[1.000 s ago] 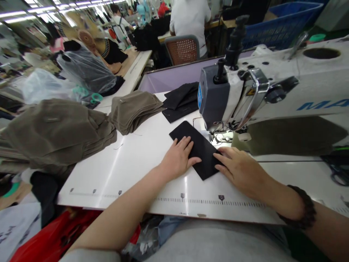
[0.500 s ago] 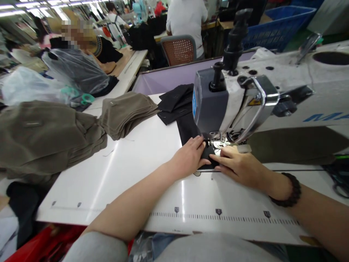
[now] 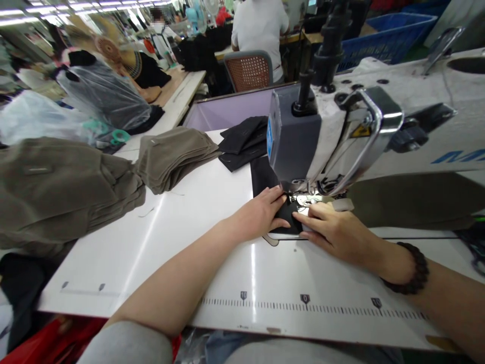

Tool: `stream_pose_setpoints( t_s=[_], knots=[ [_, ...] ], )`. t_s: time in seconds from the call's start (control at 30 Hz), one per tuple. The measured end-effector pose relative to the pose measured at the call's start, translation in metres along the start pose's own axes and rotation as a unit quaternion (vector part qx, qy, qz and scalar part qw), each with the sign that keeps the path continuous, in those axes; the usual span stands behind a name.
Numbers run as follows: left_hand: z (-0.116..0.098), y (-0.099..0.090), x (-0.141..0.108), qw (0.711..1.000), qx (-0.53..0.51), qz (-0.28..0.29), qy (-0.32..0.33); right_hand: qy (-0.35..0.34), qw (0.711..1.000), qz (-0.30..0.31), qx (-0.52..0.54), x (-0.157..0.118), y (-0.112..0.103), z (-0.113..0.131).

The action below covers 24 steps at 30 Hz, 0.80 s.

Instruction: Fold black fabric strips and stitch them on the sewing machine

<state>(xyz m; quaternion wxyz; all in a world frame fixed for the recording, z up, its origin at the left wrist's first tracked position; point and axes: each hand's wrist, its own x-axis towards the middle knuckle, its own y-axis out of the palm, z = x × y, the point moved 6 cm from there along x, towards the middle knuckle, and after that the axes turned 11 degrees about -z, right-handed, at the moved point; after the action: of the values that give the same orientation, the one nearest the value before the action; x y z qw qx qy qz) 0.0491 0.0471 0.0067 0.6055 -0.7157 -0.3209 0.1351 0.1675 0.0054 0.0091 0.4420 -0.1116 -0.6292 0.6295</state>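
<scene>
A piece of black fabric [image 3: 264,173] lies under the needle area of a sewing machine [image 3: 295,136], whose head is grey and white. My left hand [image 3: 261,213] rests flat on the fabric, left of the presser foot, with its fingers stretched out and the thumb apart. From the right, my right hand [image 3: 337,232] touches the fabric's near right edge with an extended index finger, close to the metal needle plate [image 3: 304,200]. Its other fingers are partly bent, and a dark beaded bracelet [image 3: 413,268] circles the wrist. The needle tip is too small to make out.
Folded black pieces [image 3: 244,141] lie behind the fabric. To the left are a small olive stack [image 3: 176,156] and a larger olive pile [image 3: 56,187]. Olive cloth [image 3: 413,199] lies under the machine arm. Beyond are a chair [image 3: 248,71], a seated person and a blue basket [image 3: 386,43].
The view has shifted slightly, so the machine looks a little larger. The black fabric has turned slightly under my hands, which stay on it beside the presser foot.
</scene>
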Motion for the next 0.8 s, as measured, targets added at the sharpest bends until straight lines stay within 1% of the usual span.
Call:
stream_pose_setpoints(
  t_s=[0.63,0.8],
  knots=[
    [0.0030,-0.0041,0.0037,1.000,-0.023,-0.010,0.016,0.024,1.000,-0.004,0.007,0.0001,0.0027,-0.0014],
    [0.0071,-0.0049,0.0062,0.999,-0.024,-0.023,0.018,0.037,0.999,-0.011,0.002,0.0004,0.0038,-0.0037]
  ],
)
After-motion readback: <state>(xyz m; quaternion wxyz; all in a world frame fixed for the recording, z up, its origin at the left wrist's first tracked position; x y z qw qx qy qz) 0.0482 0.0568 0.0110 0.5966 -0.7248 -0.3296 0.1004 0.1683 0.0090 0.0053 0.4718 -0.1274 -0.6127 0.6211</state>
